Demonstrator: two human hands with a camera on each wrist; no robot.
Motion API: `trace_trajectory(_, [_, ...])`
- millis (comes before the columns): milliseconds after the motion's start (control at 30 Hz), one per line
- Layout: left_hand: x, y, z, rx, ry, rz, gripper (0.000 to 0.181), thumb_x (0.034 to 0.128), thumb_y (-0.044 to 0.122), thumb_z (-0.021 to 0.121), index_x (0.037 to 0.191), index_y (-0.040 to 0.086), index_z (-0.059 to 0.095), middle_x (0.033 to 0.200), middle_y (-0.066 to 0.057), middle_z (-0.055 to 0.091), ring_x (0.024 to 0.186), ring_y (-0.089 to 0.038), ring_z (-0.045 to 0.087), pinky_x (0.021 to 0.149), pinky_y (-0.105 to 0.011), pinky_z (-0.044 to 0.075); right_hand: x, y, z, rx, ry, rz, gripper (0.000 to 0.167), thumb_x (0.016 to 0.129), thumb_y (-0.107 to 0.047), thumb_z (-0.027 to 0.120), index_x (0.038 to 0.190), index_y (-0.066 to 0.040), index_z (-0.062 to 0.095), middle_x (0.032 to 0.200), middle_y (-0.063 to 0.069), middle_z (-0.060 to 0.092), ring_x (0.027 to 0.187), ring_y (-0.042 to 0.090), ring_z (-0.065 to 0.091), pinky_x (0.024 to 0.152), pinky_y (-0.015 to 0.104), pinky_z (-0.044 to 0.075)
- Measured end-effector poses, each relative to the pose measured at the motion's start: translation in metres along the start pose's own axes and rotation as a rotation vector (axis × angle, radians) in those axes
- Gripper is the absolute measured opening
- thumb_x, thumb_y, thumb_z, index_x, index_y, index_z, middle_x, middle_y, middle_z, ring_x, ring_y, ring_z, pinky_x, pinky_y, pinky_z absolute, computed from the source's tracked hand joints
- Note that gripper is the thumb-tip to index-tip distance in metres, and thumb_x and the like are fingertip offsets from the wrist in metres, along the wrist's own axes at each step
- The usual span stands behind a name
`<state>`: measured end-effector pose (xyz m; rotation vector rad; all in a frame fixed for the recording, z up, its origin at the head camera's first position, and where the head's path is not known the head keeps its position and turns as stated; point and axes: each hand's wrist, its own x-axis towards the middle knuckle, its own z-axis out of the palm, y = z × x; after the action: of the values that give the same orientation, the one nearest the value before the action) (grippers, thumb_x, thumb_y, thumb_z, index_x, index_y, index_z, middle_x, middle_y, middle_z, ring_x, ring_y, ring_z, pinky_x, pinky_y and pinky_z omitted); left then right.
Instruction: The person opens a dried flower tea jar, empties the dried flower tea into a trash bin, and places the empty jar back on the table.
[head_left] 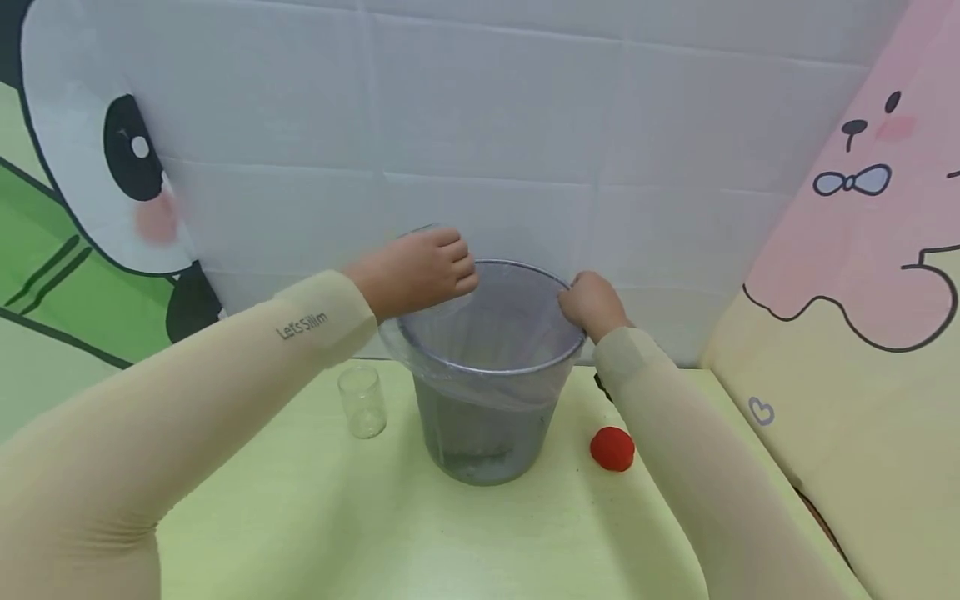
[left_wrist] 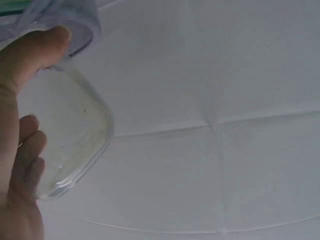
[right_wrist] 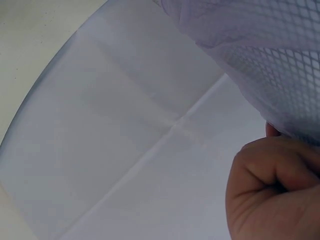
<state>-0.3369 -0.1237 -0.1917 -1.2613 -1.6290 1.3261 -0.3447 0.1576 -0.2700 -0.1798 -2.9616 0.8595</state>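
Observation:
A grey mesh wastebasket stands on the table, lined with a thin clear plastic bag folded over its rim. My left hand is above the rim's left side. In the left wrist view, its thumb and fingers hold a clear container with rounded corners; its exact kind cannot be told. From the head, that container is mostly hidden behind the hand. My right hand grips the rim and bag at the right side, fingers curled; in the right wrist view the mesh shows beside this hand.
An upright clear glass stands left of the wastebasket. A red ball-like object lies to its right, near my right sleeve. Part of a small black object shows behind that sleeve. A white sheet hangs close behind.

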Motion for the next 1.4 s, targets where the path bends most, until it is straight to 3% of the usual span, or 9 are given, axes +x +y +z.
trace_trajectory(33, [0.000, 0.003, 0.001, -0.009, -0.009, 0.021, 0.036, 0.0960, 0.008, 0.072, 0.128, 0.010, 0.056, 0.122, -0.005, 0.063, 0.108, -0.027, 0.056, 0.097, -0.038, 0.041, 0.000, 0.001, 0.000, 0.003, -0.006, 0.004, 0.040, 0.108, -0.024, 0.047, 0.129, 0.007, 0.057, 0.125, 0.023, 0.062, 0.108, 0.035, 0.060, 0.095, 0.051, 0.051])
trace_trajectory(333, [-0.012, 0.009, 0.007, -0.066, 0.044, -0.044, 0.035, 0.0941, 0.006, 0.072, 0.125, 0.008, 0.056, 0.118, -0.006, 0.063, 0.106, -0.027, 0.057, 0.098, -0.038, 0.041, 0.000, 0.000, 0.000, -0.002, -0.014, -0.007, 0.042, 0.108, -0.026, 0.047, 0.131, 0.008, 0.057, 0.130, 0.024, 0.061, 0.114, 0.037, 0.060, 0.098, 0.051, 0.050])
trace_trajectory(667, [-0.035, 0.007, 0.014, -0.153, 0.111, -0.128, 0.043, 0.0860, 0.002, 0.078, 0.123, 0.004, 0.056, 0.114, -0.011, 0.062, 0.107, -0.032, 0.056, 0.104, -0.040, 0.041, 0.000, -0.002, -0.001, -0.017, -0.038, 0.000, 0.036, 0.108, -0.025, 0.046, 0.121, 0.007, 0.059, 0.119, 0.022, 0.062, 0.101, 0.032, 0.058, 0.092, 0.049, 0.051])
trace_trajectory(833, [-0.047, 0.005, 0.017, -0.179, 0.120, -0.162, 0.044, 0.0850, 0.000, 0.077, 0.124, 0.002, 0.055, 0.117, -0.014, 0.062, 0.109, -0.034, 0.056, 0.106, -0.042, 0.042, 0.000, -0.002, -0.001, -0.019, -0.035, 0.001, 0.037, 0.108, -0.025, 0.047, 0.122, 0.007, 0.060, 0.121, 0.023, 0.063, 0.104, 0.033, 0.059, 0.093, 0.050, 0.051])
trace_trajectory(1100, [-0.062, -0.003, 0.019, -0.299, 0.202, -0.255, 0.040, 0.0844, -0.004, 0.074, 0.120, -0.003, 0.055, 0.114, -0.019, 0.062, 0.107, -0.037, 0.057, 0.107, -0.044, 0.043, -0.003, -0.003, -0.002, -0.033, -0.024, -0.005, 0.042, 0.108, -0.025, 0.047, 0.130, 0.010, 0.058, 0.131, 0.025, 0.061, 0.118, 0.038, 0.059, 0.100, 0.052, 0.049])
trace_trajectory(1200, [-0.072, -0.004, 0.022, -0.341, 0.185, -0.290, 0.051, 0.0783, 0.002, 0.082, 0.121, -0.004, 0.054, 0.115, -0.020, 0.061, 0.110, -0.039, 0.056, 0.108, -0.046, 0.042, -0.003, -0.003, -0.002, -0.036, -0.030, 0.000, 0.044, 0.108, -0.025, 0.046, 0.133, 0.010, 0.056, 0.134, 0.026, 0.059, 0.121, 0.039, 0.058, 0.101, 0.052, 0.049])
trace_trajectory(1333, [-0.088, -0.003, 0.022, -0.442, 0.103, -0.371, 0.081, 0.0667, 0.017, 0.096, 0.130, -0.006, 0.052, 0.123, -0.022, 0.059, 0.119, -0.041, 0.054, 0.113, -0.048, 0.037, -0.004, -0.004, -0.003, -0.041, -0.034, -0.001, 0.045, 0.109, -0.025, 0.046, 0.136, 0.011, 0.054, 0.136, 0.026, 0.058, 0.124, 0.040, 0.057, 0.102, 0.052, 0.048])
trace_trajectory(1400, [-0.095, -0.003, 0.023, -0.510, 0.059, -0.421, 0.090, 0.0654, 0.022, 0.099, 0.136, -0.006, 0.050, 0.129, -0.024, 0.058, 0.125, -0.042, 0.052, 0.115, -0.049, 0.035, -0.004, -0.005, -0.004, -0.044, -0.031, -0.005, 0.045, 0.109, -0.025, 0.046, 0.136, 0.011, 0.054, 0.136, 0.027, 0.058, 0.124, 0.040, 0.057, 0.102, 0.052, 0.048])
